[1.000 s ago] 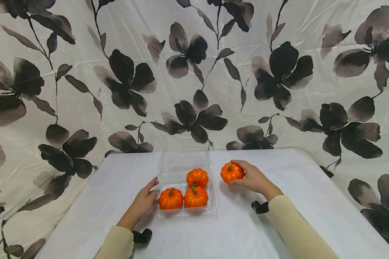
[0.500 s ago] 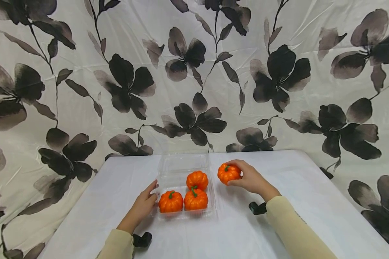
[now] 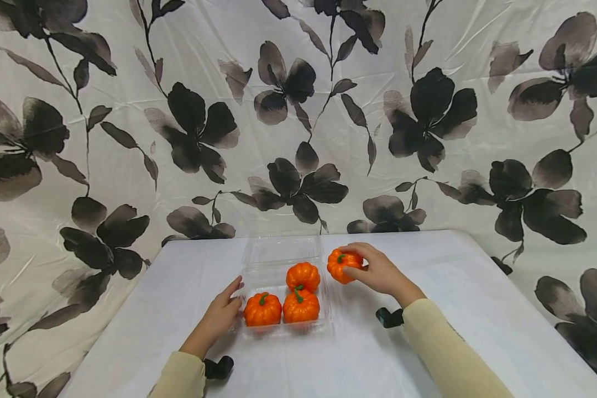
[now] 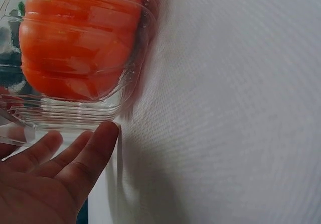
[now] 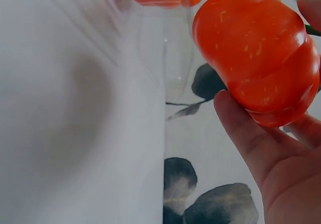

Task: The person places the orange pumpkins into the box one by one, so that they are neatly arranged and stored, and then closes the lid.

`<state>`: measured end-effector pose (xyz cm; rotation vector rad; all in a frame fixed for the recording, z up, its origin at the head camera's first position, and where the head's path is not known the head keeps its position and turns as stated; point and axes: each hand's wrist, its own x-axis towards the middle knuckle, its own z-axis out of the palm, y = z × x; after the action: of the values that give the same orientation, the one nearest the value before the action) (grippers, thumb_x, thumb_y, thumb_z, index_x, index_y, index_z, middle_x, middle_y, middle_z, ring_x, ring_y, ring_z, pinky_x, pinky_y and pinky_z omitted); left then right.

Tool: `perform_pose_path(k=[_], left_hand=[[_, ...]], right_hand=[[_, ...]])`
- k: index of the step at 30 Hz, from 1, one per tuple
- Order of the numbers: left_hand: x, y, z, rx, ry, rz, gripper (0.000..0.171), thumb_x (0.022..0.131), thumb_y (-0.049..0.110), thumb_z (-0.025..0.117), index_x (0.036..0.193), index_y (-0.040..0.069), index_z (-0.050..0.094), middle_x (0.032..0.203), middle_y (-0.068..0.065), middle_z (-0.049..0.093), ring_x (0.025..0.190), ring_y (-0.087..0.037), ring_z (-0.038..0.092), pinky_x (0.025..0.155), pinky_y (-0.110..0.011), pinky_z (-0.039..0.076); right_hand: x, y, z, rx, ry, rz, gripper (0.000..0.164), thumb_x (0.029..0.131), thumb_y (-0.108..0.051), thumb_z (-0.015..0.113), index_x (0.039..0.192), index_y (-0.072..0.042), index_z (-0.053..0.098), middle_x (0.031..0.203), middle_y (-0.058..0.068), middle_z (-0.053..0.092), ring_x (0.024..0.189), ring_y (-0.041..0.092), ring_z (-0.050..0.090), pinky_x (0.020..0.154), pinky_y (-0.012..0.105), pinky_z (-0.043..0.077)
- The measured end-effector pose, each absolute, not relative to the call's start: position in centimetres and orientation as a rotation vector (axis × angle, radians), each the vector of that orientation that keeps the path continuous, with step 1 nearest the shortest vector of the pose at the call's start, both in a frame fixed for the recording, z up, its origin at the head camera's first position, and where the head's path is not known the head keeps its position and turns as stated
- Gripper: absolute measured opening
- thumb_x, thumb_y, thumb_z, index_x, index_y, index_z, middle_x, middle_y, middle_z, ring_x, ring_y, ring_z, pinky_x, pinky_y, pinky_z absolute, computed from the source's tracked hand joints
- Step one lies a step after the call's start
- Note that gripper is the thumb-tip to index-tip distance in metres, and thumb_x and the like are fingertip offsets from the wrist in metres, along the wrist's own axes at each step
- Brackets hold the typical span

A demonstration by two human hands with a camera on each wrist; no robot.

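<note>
My right hand (image 3: 385, 272) grips a small orange pumpkin (image 3: 339, 266) with a green stem, just right of the clear plastic box (image 3: 326, 309). In the right wrist view the fingers and thumb hold this pumpkin (image 5: 256, 53) up above the table. Three more such pumpkins are inside the box: one at the front left (image 3: 262, 310), one at the front right (image 3: 293, 309) and one at the back right (image 3: 303, 276). My left hand (image 3: 218, 316) is at the box's left side. Its extended fingertips (image 4: 106, 128) touch the ribbed plastic wall in the left wrist view.
The box's clear lid (image 3: 282, 247) lies folded open towards the back. A white cloth covers the table (image 3: 378, 354). Behind it hangs a floral-patterned sheet (image 3: 358, 182). Black wrist cameras (image 3: 219, 365) sit below both sleeves.
My right hand has carried its pumpkin to the left, nearer the box's right edge. The left hand stays at the box's left side, and the three pumpkins inside have not shifted.
</note>
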<state>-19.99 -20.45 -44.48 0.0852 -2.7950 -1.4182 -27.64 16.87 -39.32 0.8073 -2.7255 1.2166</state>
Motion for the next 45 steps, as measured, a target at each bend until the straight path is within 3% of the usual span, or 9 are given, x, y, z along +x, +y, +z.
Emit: perform_pose_path(k=[7, 18, 45], left_hand=[[-20.0, -20.4, -44.5, 0.091, -2.793, -1.422, 0.061, 0.095, 0.012, 0.041, 0.154, 0.010, 0.024, 0.152, -0.018, 0.039, 0.129, -0.039, 0.051, 0.089, -0.039, 0.055], [-19.9, -20.3, -44.5, 0.100, -2.788, -1.419, 0.061, 0.096, 0.012, 0.040, 0.154, 0.010, 0.025, 0.152, -0.018, 0.039, 0.128, -0.039, 0.051, 0.084, -0.034, 0.055], [-19.9, -20.4, -44.4, 0.095, -2.792, -1.433, 0.060, 0.096, 0.013, 0.041, 0.154, 0.011, 0.024, 0.152, -0.018, 0.039, 0.117, -0.032, 0.056, 0.089, -0.040, 0.055]], right_hand=[[-27.5, 16.2, -38.8, 0.836, -2.700, 1.162, 0.039, 0.093, -0.035, 0.062, 0.131, -0.025, 0.059, 0.140, 0.004, 0.052, 0.127, 0.028, 0.051, 0.098, 0.052, 0.049], [-27.5, 14.6, -38.0, 0.706, -2.757, 1.240, 0.050, 0.092, -0.036, 0.063, 0.138, -0.024, 0.049, 0.141, 0.002, 0.051, 0.123, 0.024, 0.054, 0.094, 0.040, 0.054], [-27.8, 11.3, -37.4, 0.761, -2.668, 1.211, 0.050, 0.092, -0.030, 0.064, 0.139, -0.025, 0.047, 0.142, 0.002, 0.049, 0.123, 0.023, 0.054, 0.099, 0.042, 0.051]])
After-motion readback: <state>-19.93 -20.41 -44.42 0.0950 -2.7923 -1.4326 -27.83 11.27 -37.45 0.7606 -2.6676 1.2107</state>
